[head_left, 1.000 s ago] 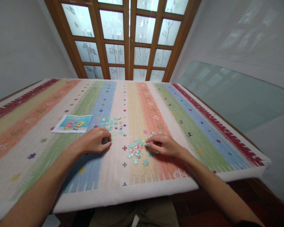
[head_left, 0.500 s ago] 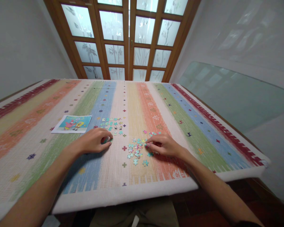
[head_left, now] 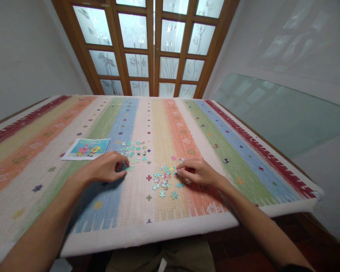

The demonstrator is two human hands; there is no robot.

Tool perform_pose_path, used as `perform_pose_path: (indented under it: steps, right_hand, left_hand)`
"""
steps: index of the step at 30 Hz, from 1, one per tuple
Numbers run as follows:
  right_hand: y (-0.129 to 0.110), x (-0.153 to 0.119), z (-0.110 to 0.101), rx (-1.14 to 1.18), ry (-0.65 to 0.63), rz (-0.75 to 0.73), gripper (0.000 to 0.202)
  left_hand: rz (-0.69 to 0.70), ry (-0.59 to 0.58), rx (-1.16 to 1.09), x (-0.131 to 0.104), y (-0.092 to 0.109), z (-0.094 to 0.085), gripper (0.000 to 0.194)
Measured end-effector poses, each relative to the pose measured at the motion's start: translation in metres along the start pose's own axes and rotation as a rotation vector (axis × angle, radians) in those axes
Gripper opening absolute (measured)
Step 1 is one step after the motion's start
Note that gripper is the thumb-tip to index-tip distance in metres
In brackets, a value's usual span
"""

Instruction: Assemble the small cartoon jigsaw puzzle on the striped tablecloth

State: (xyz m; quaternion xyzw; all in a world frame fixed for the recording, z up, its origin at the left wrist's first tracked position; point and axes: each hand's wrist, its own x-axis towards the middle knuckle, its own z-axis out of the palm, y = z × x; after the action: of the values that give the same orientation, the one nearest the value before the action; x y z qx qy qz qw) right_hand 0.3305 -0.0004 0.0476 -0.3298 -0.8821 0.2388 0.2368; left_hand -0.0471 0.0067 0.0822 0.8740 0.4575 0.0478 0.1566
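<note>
My left hand point(head_left: 109, 167) rests low over the blue stripe, its thumb and fingers curved toward a teal puzzle piece point(head_left: 131, 168) at the lower edge of a spread group of puzzle pieces point(head_left: 132, 148). Whether its fingertips grip a piece is hard to make out. At the right edge of a looser pile of pieces point(head_left: 164, 175), my right hand point(head_left: 197, 172) has thumb and index finger pinched together; anything between them is too small to name. A printed cartoon picture point(head_left: 87, 148) lies flat beyond my left hand.
A striped, patterned cloth point(head_left: 161, 121) covers the table. Behind it stands a wooden door with glass panes point(head_left: 138, 64). A glass panel point(head_left: 283, 109) leans by the wall on the right. My lap shows below the table's near edge.
My left hand has shifted slightly left, uncovering a teal piece by its fingertips. My right hand has moved a little to the right, its fingers closer together.
</note>
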Motion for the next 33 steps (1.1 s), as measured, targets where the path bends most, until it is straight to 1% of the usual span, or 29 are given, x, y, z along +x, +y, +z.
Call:
perform_pose_path:
  steps: [5, 9, 12, 16, 19, 23, 28, 33]
  right_hand:
    - [0.005, -0.001, -0.005, -0.045, 0.03, -0.016, 0.029]
    - [0.009, -0.002, -0.011, -0.063, 0.071, 0.019, 0.03]
    - [0.012, -0.002, -0.014, -0.07, 0.071, 0.046, 0.028]
    - [0.01, -0.001, -0.016, -0.055, 0.033, 0.057, 0.025]
    - [0.007, -0.001, -0.015, -0.036, -0.042, 0.061, 0.023]
    - [0.006, -0.001, -0.012, -0.054, -0.106, 0.08, 0.023]
    - [0.005, -0.001, -0.013, -0.086, -0.138, 0.095, 0.024]
    - [0.001, -0.001, -0.017, -0.08, -0.132, 0.113, 0.026]
  left_hand:
    - [-0.006, -0.013, 0.017, 0.0, -0.002, -0.001, 0.028]
    - [-0.011, -0.028, 0.03, 0.0, -0.002, -0.002, 0.029]
    - [0.019, 0.008, 0.013, 0.0, 0.0, 0.0, 0.03]
    - [0.132, 0.123, -0.03, 0.004, 0.013, 0.012, 0.027]
    - [0.247, 0.123, -0.093, 0.009, 0.029, 0.026, 0.023]
    - [0.369, 0.14, -0.148, 0.015, 0.049, 0.044, 0.018]
    - [0.43, 0.136, -0.165, 0.016, 0.062, 0.059, 0.016]
    - [0.449, 0.119, -0.18, 0.015, 0.066, 0.062, 0.015]
